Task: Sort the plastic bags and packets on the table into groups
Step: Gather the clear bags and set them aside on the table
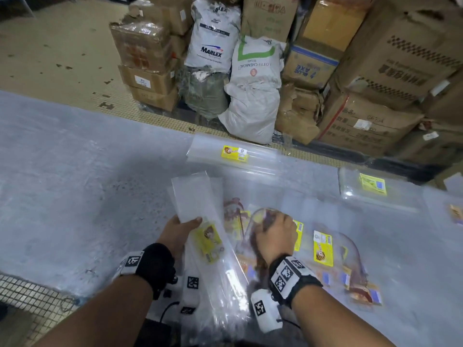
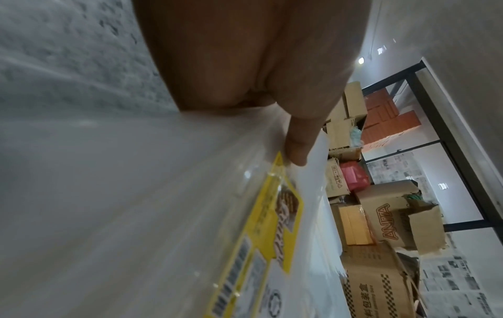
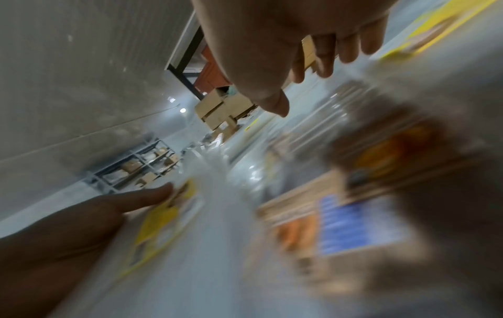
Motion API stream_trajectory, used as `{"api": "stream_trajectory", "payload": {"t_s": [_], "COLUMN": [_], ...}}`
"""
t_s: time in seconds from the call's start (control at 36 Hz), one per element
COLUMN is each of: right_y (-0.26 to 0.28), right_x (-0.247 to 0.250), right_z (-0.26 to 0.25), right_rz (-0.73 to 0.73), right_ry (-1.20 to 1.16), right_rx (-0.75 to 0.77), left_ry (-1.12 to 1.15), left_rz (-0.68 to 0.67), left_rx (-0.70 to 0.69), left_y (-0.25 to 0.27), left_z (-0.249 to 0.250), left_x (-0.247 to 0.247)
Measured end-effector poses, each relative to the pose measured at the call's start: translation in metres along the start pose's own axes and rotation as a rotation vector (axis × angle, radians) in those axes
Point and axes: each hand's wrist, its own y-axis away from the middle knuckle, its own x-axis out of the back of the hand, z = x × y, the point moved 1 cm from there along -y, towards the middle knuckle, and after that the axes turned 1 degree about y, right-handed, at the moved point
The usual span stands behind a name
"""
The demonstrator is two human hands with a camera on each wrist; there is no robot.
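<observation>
Left hand (image 1: 176, 231) has its grip clamped on a fanned bunch of clear packets (image 1: 200, 221) over the worktop (image 1: 62, 171); right hand (image 1: 273, 236), just right of them, looks open over brown-printed bags (image 1: 355, 279).

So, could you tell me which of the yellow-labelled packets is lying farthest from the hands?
The long clear packet at the table's far edge, yellow label facing up. The other yellow-labelled packets lie by the hands; the one at the right carries a blue patch.

Cardboard boxes (image 1: 390, 61) are stacked on the tiled floor (image 1: 62, 53) beyond the table. White sacks, one marked MARLEX (image 1: 213, 38) and one marked LOTTE CHEMICAL (image 1: 255, 68), are leaned against them. Metal shelving (image 3: 136, 167) is seen at the wall.
</observation>
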Motion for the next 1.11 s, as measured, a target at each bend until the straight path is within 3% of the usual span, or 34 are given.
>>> {"api": "stream_trajectory", "payload": {"t_s": [0.17,0.33,0.5,0.61,0.78,1.0,1.11], "right_y": [0.0,0.009,0.014,0.011,0.009,0.004,0.012], "right_x": [0.012,0.014,0.017,0.018,0.019,0.032,0.043], "right_z": [0.056,0.079,0.08,0.084,0.09,0.09,0.075], "right_rz": [-0.08,-0.147,0.029,-0.135,-0.178,0.052,-0.003], "right_ry": [0.202,0.274,0.133,0.238,0.285,0.014,-0.161], "right_rx": [-0.12,-0.074,0.003,0.007,0.004,0.125,0.024], "left_ry": [-0.04,-0.037,-0.043,-0.043,-0.065,-0.108,-0.118], "left_rz": [-0.107,-0.124,-0.128,-0.09,-0.065,-0.05,-0.071], "left_rx": [0.024,0.051,0.062,0.061,0.016,-0.025,-0.038], "left_y": [0.005,0.016,0.022,0.022,0.02,0.019,0.019], "left_z": [-0.005,-0.014,-0.015,-0.013,-0.004,-0.01,-0.013], "left_x": [-0.015,-0.035,-0.054,-0.067,-0.09,-0.105,-0.108]}}
